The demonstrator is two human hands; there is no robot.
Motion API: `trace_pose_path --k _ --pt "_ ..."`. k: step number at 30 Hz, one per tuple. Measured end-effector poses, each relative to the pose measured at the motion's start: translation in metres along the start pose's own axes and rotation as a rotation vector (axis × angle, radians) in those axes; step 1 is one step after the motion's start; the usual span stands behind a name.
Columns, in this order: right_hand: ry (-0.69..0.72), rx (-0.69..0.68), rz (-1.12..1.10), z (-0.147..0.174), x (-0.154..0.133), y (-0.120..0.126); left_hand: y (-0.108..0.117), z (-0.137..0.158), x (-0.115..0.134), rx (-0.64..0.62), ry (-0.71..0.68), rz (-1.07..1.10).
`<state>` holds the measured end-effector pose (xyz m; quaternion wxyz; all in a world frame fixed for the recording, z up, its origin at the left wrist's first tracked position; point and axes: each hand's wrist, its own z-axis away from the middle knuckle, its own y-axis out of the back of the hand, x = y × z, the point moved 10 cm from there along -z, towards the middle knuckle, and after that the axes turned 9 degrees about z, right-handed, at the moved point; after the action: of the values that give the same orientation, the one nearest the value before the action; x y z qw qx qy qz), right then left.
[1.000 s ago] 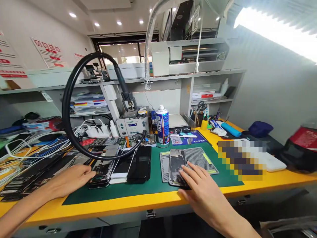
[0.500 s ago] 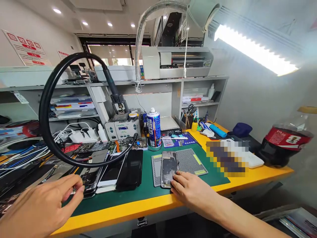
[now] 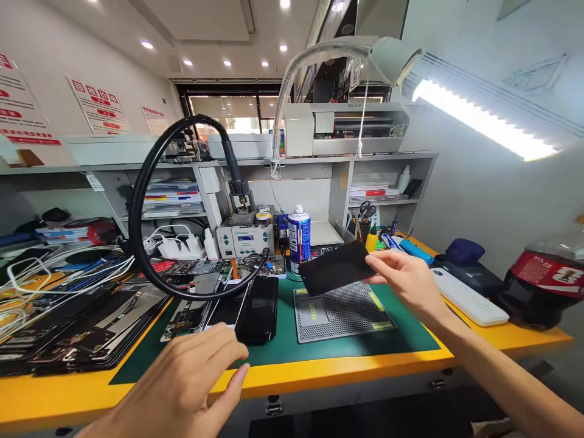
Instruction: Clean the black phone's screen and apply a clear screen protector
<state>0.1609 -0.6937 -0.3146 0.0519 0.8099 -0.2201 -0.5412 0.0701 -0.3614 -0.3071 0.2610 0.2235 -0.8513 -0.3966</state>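
Note:
A black phone screen point(image 3: 335, 267) is tilted in the air with its dark, glossy face toward me. My right hand point(image 3: 408, 281) pinches its right end between thumb and fingers. Below it a grey perforated pad point(image 3: 344, 319) with yellow labels lies on the green mat point(image 3: 314, 353). My left hand point(image 3: 191, 377) hovers at the table's front edge, fingers loosely bent and thumb apart, holding nothing. Just beyond that hand lie a black phone point(image 3: 259, 310) and several opened phone parts point(image 3: 194, 307).
A black hose point(image 3: 137, 225) loops over the left side from a hot-air station point(image 3: 245, 241). A blue spray can point(image 3: 299, 237) stands behind the pad. Stacked screens point(image 3: 86, 328) lie left; a white power bank point(image 3: 469, 298) and cola bottle point(image 3: 542, 286) stand right. A lamp point(image 3: 483, 118) hangs above.
My right hand has lifted the phone screen off the pad and turned its black face toward me. My left hand now appears farther right. The view has shifted left and up.

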Motion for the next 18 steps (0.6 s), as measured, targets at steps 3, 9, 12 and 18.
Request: trace_pose_path --k 3,9,12,18 --pt "-0.168 -0.059 -0.243 0.006 0.029 -0.034 -0.018 -0.029 0.003 -0.041 -0.06 -0.147" --pt "-0.326 -0.047 -0.472 0.02 0.065 -0.068 -0.076 -0.08 -0.025 -0.104 -0.021 -0.204" --pt "-0.352 -0.053 -0.476 0.024 0.072 -0.068 -0.096 -0.094 -0.034 -0.14 -0.037 -0.196" --pt "-0.313 -0.163 -0.263 0.017 0.083 -0.055 -0.119 -0.101 -0.042 -0.237 -0.063 -0.138"
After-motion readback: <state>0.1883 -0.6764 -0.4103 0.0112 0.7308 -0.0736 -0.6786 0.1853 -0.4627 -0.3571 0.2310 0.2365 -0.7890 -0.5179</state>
